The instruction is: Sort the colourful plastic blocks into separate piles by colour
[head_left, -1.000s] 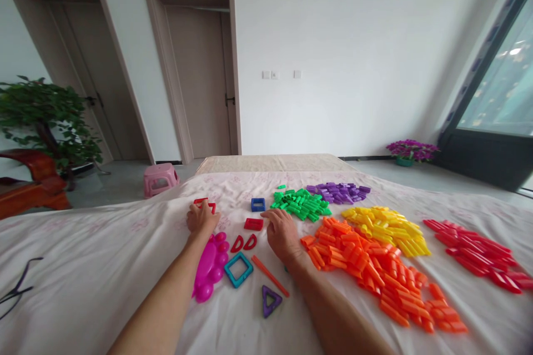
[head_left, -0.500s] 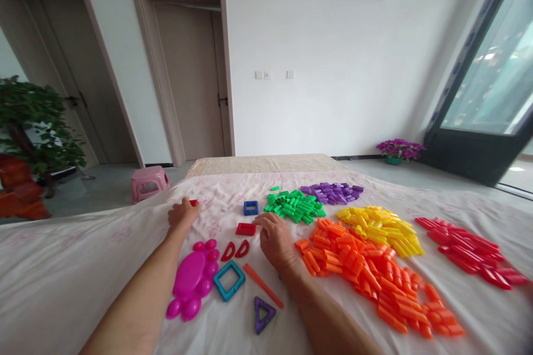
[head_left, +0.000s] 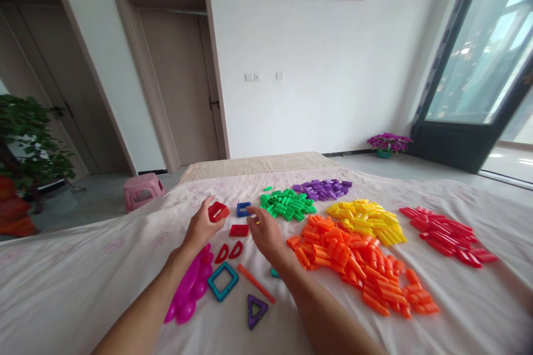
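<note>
My left hand (head_left: pixel 200 227) is closed on a red block (head_left: pixel 219 211) with an open middle, held just above the cloth. Close to it, my right hand (head_left: pixel 263 230) has its thumb and forefinger apart, the fingertips at the right edge of a blue square frame (head_left: pixel 243 209). A red rectangular frame (head_left: pixel 239 230) lies between the hands. Nearer to me are two red D-shaped pieces (head_left: pixel 229 252), a teal square frame (head_left: pixel 223 282), an orange stick (head_left: pixel 256 283) and a purple triangle (head_left: pixel 256 311). My left forearm partly covers a magenta rounded plastic piece (head_left: pixel 190 288).
Piles of green (head_left: pixel 288 203), purple (head_left: pixel 322 188), yellow (head_left: pixel 365 221), orange (head_left: pixel 345 252) and red-pink tube pieces (head_left: pixel 447 234) spread across the cloth on the right. A pink stool (head_left: pixel 144 191) stands on the floor at left.
My left hand has moved right with the red block, which now shows plainly. My right hand has shifted from the red rectangular frame up to the blue square frame. The view has turned slightly.
</note>
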`<state>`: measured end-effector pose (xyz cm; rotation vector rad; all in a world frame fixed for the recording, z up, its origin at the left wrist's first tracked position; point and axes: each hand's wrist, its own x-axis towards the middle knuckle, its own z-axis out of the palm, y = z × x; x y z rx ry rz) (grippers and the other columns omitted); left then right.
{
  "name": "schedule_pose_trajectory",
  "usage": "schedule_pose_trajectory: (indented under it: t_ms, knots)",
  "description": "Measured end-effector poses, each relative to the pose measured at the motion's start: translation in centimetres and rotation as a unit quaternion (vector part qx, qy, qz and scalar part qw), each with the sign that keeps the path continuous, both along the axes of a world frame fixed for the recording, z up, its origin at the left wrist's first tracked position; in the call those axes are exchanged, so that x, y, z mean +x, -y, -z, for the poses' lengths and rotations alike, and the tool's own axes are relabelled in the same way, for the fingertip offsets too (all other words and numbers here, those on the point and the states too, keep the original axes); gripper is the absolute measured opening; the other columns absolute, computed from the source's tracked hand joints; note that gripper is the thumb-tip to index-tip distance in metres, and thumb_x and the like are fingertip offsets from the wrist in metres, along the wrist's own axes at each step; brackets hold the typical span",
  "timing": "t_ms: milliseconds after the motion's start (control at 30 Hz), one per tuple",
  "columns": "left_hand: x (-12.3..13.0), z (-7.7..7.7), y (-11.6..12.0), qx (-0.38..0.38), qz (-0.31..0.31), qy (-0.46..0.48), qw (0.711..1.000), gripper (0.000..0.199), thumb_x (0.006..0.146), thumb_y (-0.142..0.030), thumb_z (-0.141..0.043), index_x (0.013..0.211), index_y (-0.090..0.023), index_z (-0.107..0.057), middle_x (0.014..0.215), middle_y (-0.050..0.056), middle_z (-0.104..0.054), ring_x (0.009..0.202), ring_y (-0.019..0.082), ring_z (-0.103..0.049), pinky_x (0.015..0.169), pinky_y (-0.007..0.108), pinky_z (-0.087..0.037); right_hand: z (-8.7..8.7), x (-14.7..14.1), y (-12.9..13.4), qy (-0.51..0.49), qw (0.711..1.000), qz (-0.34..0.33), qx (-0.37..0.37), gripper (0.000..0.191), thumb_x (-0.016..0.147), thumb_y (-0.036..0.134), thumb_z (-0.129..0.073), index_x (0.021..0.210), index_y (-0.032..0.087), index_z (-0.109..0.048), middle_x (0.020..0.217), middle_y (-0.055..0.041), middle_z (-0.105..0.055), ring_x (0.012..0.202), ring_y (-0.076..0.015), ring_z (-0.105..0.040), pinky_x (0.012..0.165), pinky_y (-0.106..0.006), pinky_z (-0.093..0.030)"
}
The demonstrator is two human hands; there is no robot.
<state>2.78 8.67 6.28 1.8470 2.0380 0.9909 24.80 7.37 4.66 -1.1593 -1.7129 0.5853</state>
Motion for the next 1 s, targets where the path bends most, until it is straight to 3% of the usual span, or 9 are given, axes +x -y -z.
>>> schedule_pose_trajectory:
  t_ms: [67, 133, 233, 333, 433, 567, 700, 900, 1000]
  knots:
    - [1.9, -0.4, 2.2, 0.066, 0.085, 0.021, 0.994, 0.081, 0.082, -0.036, -0.072, 0.155, -0.02, -0.041, 0.133, 0.011, -0.072, 0.116, 0.023, -0.071, 0.101, 0.033, -0.054, -1.1, -0.1, 0.2, -0.081, 0.99, -0.046, -0.101, 0.038, 0.094, 0.035, -0.06, 0.128, 0.021, -0.069, 0.117, -0.0094, -0.075, 0.093, -0.0214, -0.071, 0.079, -0.032, -0.054]
    - [3.5, -0.8, 3.9, 0.106, 0.127, 0.009, 0.986, 0.082, 0.079, -0.032, -0.075, 0.154, -0.02, -0.044, 0.143, 0.013, -0.066, 0.126, 0.026, -0.066, 0.109, 0.038, -0.05, -2.2, 0.0, 0.7, -0.132, 0.968, -0.122, -0.176, 0.045, 0.092, 0.046, -0.062, 0.128, 0.02, -0.069, 0.109, -0.0087, -0.076, 0.089, -0.0211, -0.071, 0.065, -0.026, -0.051]
    - [4.7, -1.4, 5.6, 0.108, 0.158, -0.008, 0.982, 0.083, 0.078, -0.027, -0.074, 0.155, -0.023, -0.044, 0.148, 0.013, -0.062, 0.133, 0.027, -0.061, 0.113, 0.041, -0.047, -3.1, 0.2, 1.4, -0.155, 0.938, -0.214, -0.223, 0.041, 0.081, 0.042, -0.069, 0.115, 0.018, -0.075, 0.089, -0.0049, -0.076, 0.076, -0.0174, -0.068, 0.055, -0.021, -0.041]
    - [4.1, -1.6, 6.4, 0.108, 0.17, -0.001, 0.979, 0.096, 0.075, -0.029, -0.078, 0.161, -0.022, -0.036, 0.155, 0.015, -0.056, 0.14, 0.029, -0.055, 0.117, 0.042, -0.043, -3.3, 0.2, 0.7, -0.205, 0.923, -0.216, -0.243, 0.035, 0.072, 0.032, -0.07, 0.103, 0.016, -0.076, 0.079, -0.0029, -0.073, 0.066, -0.0135, -0.064, 0.056, -0.02, -0.043]
    - [1.2, -0.3, 6.9, 0.116, 0.105, 0.027, 0.987, 0.099, 0.076, -0.041, -0.078, 0.162, -0.019, -0.034, 0.155, 0.017, -0.055, 0.144, 0.031, -0.05, 0.121, 0.046, -0.038, -3.8, 0.0, -1.9, -0.228, 0.936, -0.112, -0.243, 0.029, 0.075, 0.03, -0.066, 0.096, 0.012, -0.075, 0.072, -0.0041, -0.071, 0.061, -0.0131, -0.062, 0.057, -0.021, -0.046]
    - [-4.9, 4.2, 7.8, 0.081, -0.089, 0.131, 0.984, 0.08, 0.086, -0.048, -0.06, 0.156, -0.013, -0.042, 0.142, 0.02, -0.064, 0.134, 0.032, -0.061, 0.114, 0.046, -0.046, -4.8, -0.1, -6.5, -0.111, 0.973, 0.056, -0.194, 0.031, 0.079, 0.03, -0.065, 0.103, 0.012, -0.074, 0.075, -0.0059, -0.073, 0.065, -0.0155, -0.066, 0.059, -0.023, -0.05]
    - [-8.8, 7.9, 8.5, 0.075, -0.205, 0.193, 0.957, 0.069, 0.088, -0.045, -0.051, 0.15, -0.013, -0.048, 0.14, 0.021, -0.065, 0.132, 0.032, -0.062, 0.112, 0.044, -0.048, -4.8, -0.5, -10.2, -0.036, 0.979, 0.095, -0.177, 0.034, 0.08, 0.029, -0.068, 0.109, 0.014, -0.074, 0.084, -0.0069, -0.076, 0.078, -0.0201, -0.071, 0.068, -0.026, -0.053]
    - [-8.3, 7.6, 8.2, 0.058, -0.227, 0.193, 0.953, 0.057, 0.088, -0.035, -0.05, 0.143, -0.021, -0.053, 0.134, 0.013, -0.071, 0.123, 0.027, -0.068, 0.109, 0.039, -0.05, -2.9, -2.3, -13.5, 0.091, 0.977, 0.111, -0.157, 0.037, 0.087, 0.027, -0.064, 0.119, 0.01, -0.072, 0.117, -0.0168, -0.075, 0.111, -0.0274, -0.069, 0.086, -0.029, -0.05]
    - [-7.9, 7.1, 8.1, 0.05, -0.222, 0.187, 0.956, 0.053, 0.088, -0.033, -0.051, 0.14, -0.023, -0.055, 0.131, 0.011, -0.073, 0.12, 0.025, -0.07, 0.104, 0.037, -0.052, -2.4, -2.8, -14.4, 0.148, 0.971, 0.102, -0.156, 0.034, 0.091, 0.026, -0.06, 0.117, 0.009, -0.074, 0.117, -0.0182, -0.076, 0.111, -0.027, -0.069, 0.088, -0.03, -0.049]
